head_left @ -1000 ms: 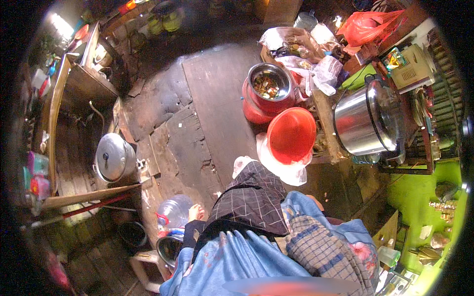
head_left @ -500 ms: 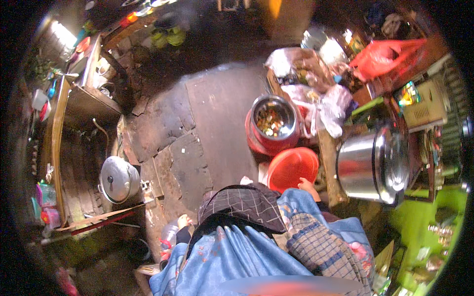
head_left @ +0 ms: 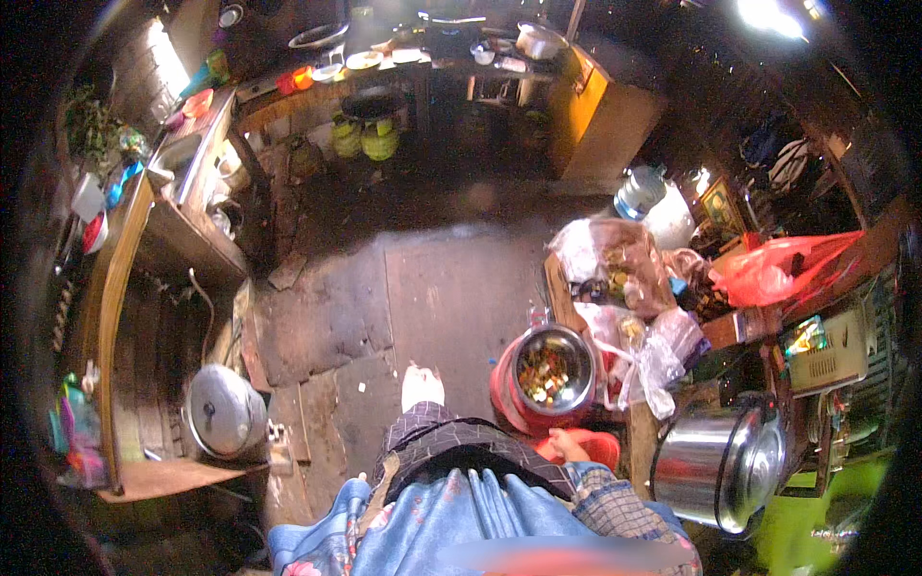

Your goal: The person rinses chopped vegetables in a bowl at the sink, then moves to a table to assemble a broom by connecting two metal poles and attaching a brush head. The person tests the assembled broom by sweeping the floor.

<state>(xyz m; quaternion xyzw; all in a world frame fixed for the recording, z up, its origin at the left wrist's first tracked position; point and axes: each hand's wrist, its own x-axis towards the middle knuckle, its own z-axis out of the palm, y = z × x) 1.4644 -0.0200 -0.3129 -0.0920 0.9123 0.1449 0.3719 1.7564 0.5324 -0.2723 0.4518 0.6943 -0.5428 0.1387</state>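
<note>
My right hand [head_left: 565, 444] grips the rim of a red plastic bowl [head_left: 603, 447], low beside my right hip. The bowl is mostly hidden behind my sleeve and the table edge. Just beyond it a steel bowl [head_left: 549, 368] filled with mixed chopped food sits on top of a red bucket [head_left: 503, 396]. A big shiny steel pot [head_left: 718, 470] with a black handle stands to the right of my hand. My left hand is out of sight below my blue patterned clothing. One foot [head_left: 423, 386] shows on the stone floor.
A low table [head_left: 559, 288] on the right carries plastic bags and a red bag [head_left: 778, 274]. A lidded metal pot [head_left: 223, 413] sits at the left by a wooden counter [head_left: 115, 288]. Shelves with dishes line the far wall [head_left: 403, 58]. A water jug [head_left: 642, 192] stands farther back.
The red bowl went from in front of me down to my right side, with my right hand on its rim. The view tilted forward, and the clear jug at lower left left the picture.
</note>
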